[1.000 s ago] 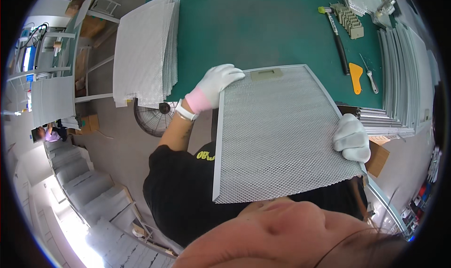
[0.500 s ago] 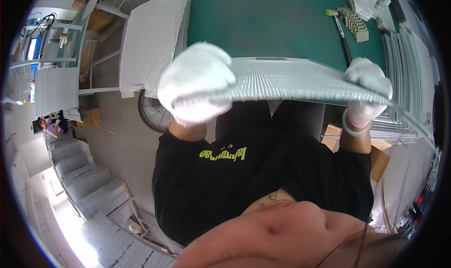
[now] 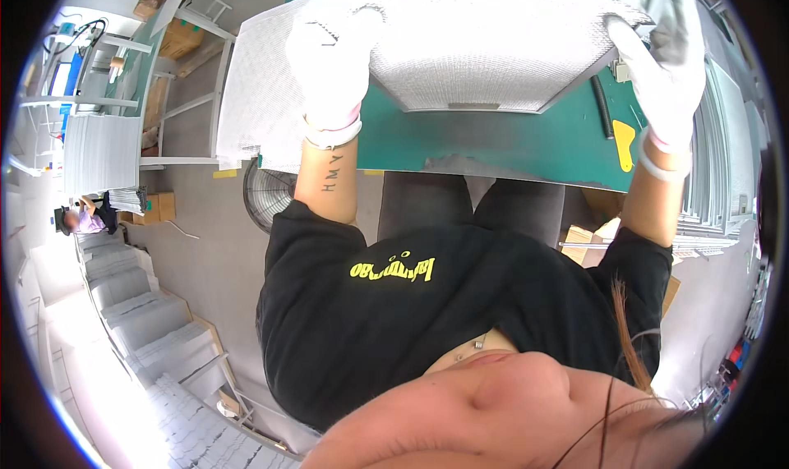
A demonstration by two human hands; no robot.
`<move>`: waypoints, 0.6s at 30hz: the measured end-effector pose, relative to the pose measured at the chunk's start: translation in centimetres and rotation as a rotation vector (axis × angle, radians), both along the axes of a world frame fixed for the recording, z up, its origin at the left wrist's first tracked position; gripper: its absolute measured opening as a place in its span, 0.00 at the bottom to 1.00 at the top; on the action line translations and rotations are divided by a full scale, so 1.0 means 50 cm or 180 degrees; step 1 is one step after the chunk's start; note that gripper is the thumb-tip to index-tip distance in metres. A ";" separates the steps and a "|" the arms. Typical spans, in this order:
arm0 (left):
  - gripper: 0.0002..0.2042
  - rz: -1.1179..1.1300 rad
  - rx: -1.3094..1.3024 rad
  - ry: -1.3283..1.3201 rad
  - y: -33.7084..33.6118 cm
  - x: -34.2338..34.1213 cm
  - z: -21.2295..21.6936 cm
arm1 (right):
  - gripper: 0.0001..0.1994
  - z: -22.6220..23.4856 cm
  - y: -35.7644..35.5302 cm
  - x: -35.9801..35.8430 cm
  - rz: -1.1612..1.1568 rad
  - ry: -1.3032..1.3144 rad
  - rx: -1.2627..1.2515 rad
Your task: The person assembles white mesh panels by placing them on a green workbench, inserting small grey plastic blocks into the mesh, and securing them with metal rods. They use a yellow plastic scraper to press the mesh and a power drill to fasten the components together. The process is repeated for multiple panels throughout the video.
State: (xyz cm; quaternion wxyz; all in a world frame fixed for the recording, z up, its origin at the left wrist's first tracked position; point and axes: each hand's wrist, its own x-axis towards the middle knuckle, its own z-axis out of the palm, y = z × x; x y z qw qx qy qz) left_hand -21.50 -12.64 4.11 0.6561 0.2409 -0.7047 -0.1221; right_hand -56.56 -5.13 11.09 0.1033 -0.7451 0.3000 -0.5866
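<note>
A pale, finely ribbed rectangular panel (image 3: pixel 493 46) is held up over the far part of the green worktable (image 3: pixel 485 144), with its broad face tilted toward me. At the panel's left edge, my white-gloved left hand (image 3: pixel 333 62) grips it; glare washes out the fingers. My right hand (image 3: pixel 670 71), gloved in white with grey on the fingers, pinches the right edge, thumb on the near side. Below the right hand lie a black tool handle (image 3: pixel 602 108) and a yellow flat piece (image 3: pixel 625 144). The panel covers part of the handle's tool.
A stack of similar white panels (image 3: pixel 263 83) stands at the table's left. Long pale frames (image 3: pixel 719 140) line the right side. A round floor fan (image 3: pixel 269 194) sits below the left stack. Far left, another person (image 3: pixel 94 214) is beside cardboard boxes (image 3: pixel 160 209) and stacked sheets.
Both hands have moved away from my body, carrying the panel farther over the table. Seen nearly edge-on before, the panel now shows its broad face. The yellow piece has come into view.
</note>
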 end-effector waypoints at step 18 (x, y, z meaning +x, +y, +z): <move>0.13 -0.0470 0.1441 -0.0603 -0.001 0.012 0.053 | 0.31 0.185 -0.030 0.056 0.0358 0.3034 0.0363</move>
